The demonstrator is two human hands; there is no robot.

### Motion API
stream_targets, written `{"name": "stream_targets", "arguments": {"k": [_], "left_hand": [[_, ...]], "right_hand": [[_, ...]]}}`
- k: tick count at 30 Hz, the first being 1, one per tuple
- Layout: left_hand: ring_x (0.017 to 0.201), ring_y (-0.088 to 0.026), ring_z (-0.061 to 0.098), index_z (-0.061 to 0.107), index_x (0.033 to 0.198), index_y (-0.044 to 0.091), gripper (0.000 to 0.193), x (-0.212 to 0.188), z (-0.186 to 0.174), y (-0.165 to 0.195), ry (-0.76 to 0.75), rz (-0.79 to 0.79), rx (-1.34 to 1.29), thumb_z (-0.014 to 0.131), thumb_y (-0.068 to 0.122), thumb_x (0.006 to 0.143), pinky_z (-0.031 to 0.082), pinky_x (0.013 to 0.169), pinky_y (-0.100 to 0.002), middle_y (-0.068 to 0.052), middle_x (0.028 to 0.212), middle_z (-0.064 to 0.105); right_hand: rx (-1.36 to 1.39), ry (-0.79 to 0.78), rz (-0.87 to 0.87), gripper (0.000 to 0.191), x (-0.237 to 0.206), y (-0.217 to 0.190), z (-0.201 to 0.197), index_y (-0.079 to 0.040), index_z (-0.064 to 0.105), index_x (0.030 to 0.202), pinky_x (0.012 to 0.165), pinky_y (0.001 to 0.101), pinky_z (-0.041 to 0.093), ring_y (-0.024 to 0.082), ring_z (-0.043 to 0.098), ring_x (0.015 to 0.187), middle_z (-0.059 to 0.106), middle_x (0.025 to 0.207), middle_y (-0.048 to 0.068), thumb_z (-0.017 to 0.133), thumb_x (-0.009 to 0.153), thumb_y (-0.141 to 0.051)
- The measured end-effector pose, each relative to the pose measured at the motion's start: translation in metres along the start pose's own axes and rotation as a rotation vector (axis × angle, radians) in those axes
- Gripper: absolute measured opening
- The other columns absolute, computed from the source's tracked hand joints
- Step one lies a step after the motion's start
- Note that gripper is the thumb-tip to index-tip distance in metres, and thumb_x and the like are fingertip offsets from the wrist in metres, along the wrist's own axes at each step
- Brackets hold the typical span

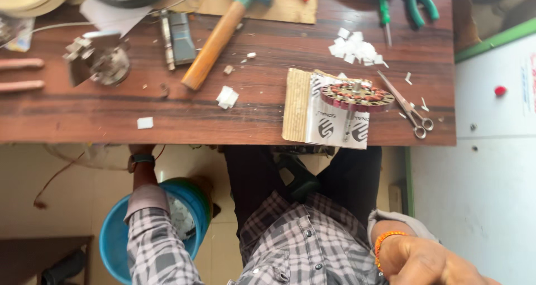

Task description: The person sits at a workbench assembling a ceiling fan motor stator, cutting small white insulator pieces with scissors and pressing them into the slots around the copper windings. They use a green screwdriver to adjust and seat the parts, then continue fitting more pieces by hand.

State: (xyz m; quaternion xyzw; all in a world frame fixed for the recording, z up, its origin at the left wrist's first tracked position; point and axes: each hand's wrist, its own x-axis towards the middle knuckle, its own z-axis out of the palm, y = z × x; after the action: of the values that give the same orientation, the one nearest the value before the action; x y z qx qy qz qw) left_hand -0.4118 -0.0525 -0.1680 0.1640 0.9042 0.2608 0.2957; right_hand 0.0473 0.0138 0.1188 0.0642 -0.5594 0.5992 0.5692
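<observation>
My left hand (142, 150) reaches under the front edge of the wooden table (84, 109); only the wrist with a dark watch shows, and the fingers are hidden. My right hand (427, 261) is at the bottom right, close to my body, with an orange bead bracelet on the wrist; its fingers run out of view. Neither hand touches anything I can see. On the table, a round motor stator (357, 95) with copper windings stands on a shaft over a book (312, 115).
Scissors (412, 107) lie right of the stator, with white paper scraps (357, 49) behind. A wooden-handled hammer (220, 36), a metal chuck (100, 61), a green screwdriver (384, 11) and pliers (419, 3) lie farther back. A blue bucket (114, 237) stands below left; a white cabinet (491, 151) is at right.
</observation>
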Motion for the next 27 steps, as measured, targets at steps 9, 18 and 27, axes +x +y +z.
{"name": "stream_targets", "arguments": {"k": [9,18,27], "left_hand": [[0.098,-0.028,0.067,0.062,0.121,0.002,0.032,0.020,-0.048,0.053,0.012,-0.123,0.091,0.058,0.013,0.091,0.057,0.080,-0.043,-0.015,0.116,0.069],[0.107,-0.029,0.066,0.058,0.131,0.000,0.039,0.013,-0.020,0.071,0.036,-0.164,-0.094,0.058,0.019,0.096,0.056,0.089,-0.043,-0.016,0.126,0.066],[0.116,-0.030,0.065,0.054,0.140,-0.001,0.048,-0.040,-0.004,0.044,0.059,-0.030,-1.255,0.057,0.026,0.100,0.056,0.097,-0.044,-0.017,0.136,0.063]], "right_hand": [[-0.600,0.175,0.701,0.024,-0.065,0.087,-0.064,0.005,0.074,0.113,0.064,0.0324,0.062,0.019,0.073,0.066,0.078,0.085,0.016,0.061,0.094,-0.003],[-0.712,0.381,0.813,0.025,-0.110,0.122,-0.141,0.002,0.078,0.106,0.058,0.0314,0.059,0.018,0.071,0.061,0.076,0.079,0.015,0.061,0.094,-0.012],[-0.511,0.245,0.752,0.024,-0.111,0.108,-0.147,0.003,0.076,0.107,0.058,0.0311,0.059,0.017,0.072,0.064,0.074,0.079,0.015,0.059,0.096,-0.010]]}}
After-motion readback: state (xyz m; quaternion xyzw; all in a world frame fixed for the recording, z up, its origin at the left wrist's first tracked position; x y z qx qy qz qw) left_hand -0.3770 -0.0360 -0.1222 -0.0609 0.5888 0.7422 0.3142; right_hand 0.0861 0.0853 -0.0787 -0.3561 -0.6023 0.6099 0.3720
